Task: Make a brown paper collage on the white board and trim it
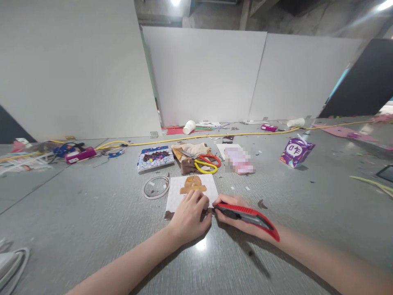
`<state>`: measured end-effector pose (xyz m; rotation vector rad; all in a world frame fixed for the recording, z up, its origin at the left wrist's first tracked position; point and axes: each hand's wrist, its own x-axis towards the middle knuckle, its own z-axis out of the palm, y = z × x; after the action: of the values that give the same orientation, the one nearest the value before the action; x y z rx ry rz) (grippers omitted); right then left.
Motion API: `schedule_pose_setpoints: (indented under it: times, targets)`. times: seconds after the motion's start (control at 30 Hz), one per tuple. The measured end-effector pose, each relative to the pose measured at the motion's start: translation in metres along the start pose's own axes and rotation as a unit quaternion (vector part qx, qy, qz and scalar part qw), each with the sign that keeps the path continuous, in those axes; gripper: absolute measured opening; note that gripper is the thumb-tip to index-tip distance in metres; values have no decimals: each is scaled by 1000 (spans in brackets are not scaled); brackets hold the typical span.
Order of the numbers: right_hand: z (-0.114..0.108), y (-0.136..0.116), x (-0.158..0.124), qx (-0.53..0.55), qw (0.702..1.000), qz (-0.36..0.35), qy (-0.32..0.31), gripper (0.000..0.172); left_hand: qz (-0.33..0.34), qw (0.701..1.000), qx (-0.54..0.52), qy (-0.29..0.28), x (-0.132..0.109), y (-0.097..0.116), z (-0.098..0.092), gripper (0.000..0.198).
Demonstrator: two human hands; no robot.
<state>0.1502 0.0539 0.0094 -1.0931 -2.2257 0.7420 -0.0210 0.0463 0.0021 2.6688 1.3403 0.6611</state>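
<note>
A white square board [176,188] lies on the grey floor. Tan and brown pieces forming a hat-like shape [193,185] are on its upper part. Along its near edge runs a dark brown strip [169,214]. My left hand [190,215] rests over the board's near right part, fingers curled and closed on the strip's right end. My right hand [231,207] grips a red utility knife [251,215], its front end at the board's near right corner beside my left fingers. The blade itself is too small to make out.
Beyond the board are scissors [204,163] with red and yellow handles on folded cloth [187,164], a decorated canvas [156,159] and a pixelated phone-shaped item [239,159]. A roll of tape [156,187] lies left, a purple snack bag [296,152] right. A yellow cable [184,138] crosses behind.
</note>
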Motion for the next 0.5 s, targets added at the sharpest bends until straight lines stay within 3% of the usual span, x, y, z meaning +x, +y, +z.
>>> schedule_pose_setpoints:
  times: [0.13,0.33,0.5]
  targets:
    - [-7,-3,-1,24,999,44,11,6,-2,1000,0,-1,0,0,0,6]
    - [-6,-1,-1,12,999,33,9,6,1,1000,-6,7,0,0,0,6]
    - [4,3,0,-18,999,-29,10,5,3,1000,0,2,1,0,0,5]
